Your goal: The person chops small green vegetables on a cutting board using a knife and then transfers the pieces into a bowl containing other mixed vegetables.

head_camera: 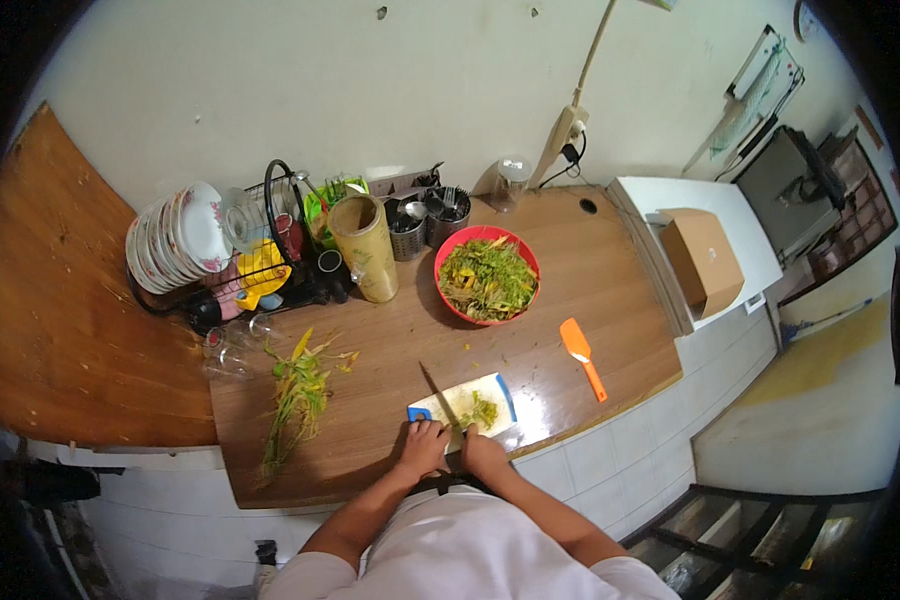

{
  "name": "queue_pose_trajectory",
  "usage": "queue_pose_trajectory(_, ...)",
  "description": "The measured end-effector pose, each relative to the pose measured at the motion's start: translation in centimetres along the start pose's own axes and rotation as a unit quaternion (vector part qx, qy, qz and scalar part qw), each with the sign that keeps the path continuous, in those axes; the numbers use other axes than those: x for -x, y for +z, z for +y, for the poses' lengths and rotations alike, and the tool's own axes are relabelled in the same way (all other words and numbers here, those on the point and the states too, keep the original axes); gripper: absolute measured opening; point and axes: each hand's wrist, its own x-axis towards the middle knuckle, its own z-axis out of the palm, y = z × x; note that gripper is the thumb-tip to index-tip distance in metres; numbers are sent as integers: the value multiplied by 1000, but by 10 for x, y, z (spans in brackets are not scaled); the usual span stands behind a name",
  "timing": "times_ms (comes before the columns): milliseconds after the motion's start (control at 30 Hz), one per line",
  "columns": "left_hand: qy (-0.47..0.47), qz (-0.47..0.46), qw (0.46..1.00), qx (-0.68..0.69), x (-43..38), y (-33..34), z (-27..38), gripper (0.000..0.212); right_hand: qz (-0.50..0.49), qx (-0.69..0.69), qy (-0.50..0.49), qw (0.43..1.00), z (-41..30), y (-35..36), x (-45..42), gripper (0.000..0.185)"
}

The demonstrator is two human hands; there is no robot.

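My right hand (pixel 482 451) grips a kitchen knife (pixel 439 396) at the near edge of a white cutting board (pixel 461 394) with blue ends. The blade points away and to the left across the board. Chopped green and yellow plant pieces (pixel 483 411) lie to the right of the blade. Left of the knife, my left hand (pixel 424 448) rests with curled fingers on the board's near left corner; what is under its fingers is hidden. A bundle of uncut leafy stems (pixel 298 394) lies to the left. Farther back, a red bowl (pixel 439 259) is heaped with cut greens (pixel 489 279).
An orange spatula (pixel 585 360) lies to the right on the wooden table (pixel 570 255). At the back stand a bamboo container (pixel 365 251), metal cutlery holders (pixel 408 238) and a clear jar (pixel 510 184). A dish rack (pixel 270 277) with plates (pixel 195 229) fills the back left.
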Motion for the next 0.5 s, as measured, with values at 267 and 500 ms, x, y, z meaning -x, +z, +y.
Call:
queue_pose_trajectory(267, -23, -64, 997, -28, 4, -16, 1, 43, 25, -31, -7, 999, 2, 11, 7, 25)
queue_pose_trajectory(500, -18, -95, 994, -44, 6, -15, 2, 49, 29, -75, 9, 997, 8, 13, 17, 26)
